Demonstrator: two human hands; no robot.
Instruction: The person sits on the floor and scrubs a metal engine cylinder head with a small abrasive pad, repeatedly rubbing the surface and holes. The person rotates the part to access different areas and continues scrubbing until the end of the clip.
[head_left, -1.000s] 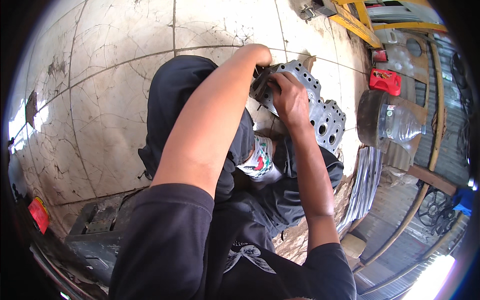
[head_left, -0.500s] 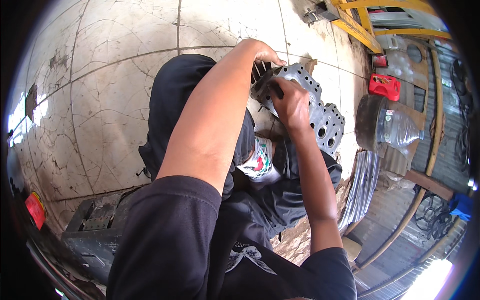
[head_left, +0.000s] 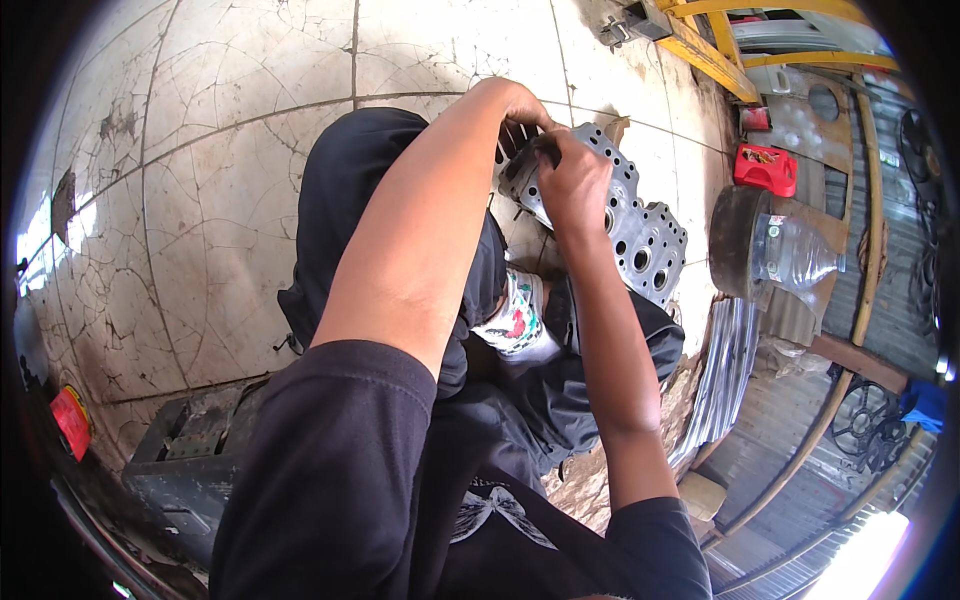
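A grey metal cylinder head (head_left: 645, 240), flat and full of round holes, lies tilted on the floor in front of me, past my legs. My right hand (head_left: 577, 185) is closed at its upper left part, fingers curled over the face. Something small and dark shows at those fingers, too hidden to name. My left hand (head_left: 528, 108) bends over the far left end of the cylinder head, close to the right fingertips. Its fingers are mostly hidden behind the wrist, so its grip cannot be read.
Cracked pale tiles (head_left: 230, 220) spread to the left. On the right stand a red container (head_left: 766, 170), a dark round drum (head_left: 740, 243), a clear plastic bottle (head_left: 800, 255) and a corrugated sheet (head_left: 722, 370). A yellow frame (head_left: 710, 55) is far right, a black metal box (head_left: 190, 460) near left.
My right hand has shifted slightly up and left over the cylinder head, nearer to my left hand. The left hand has barely moved.
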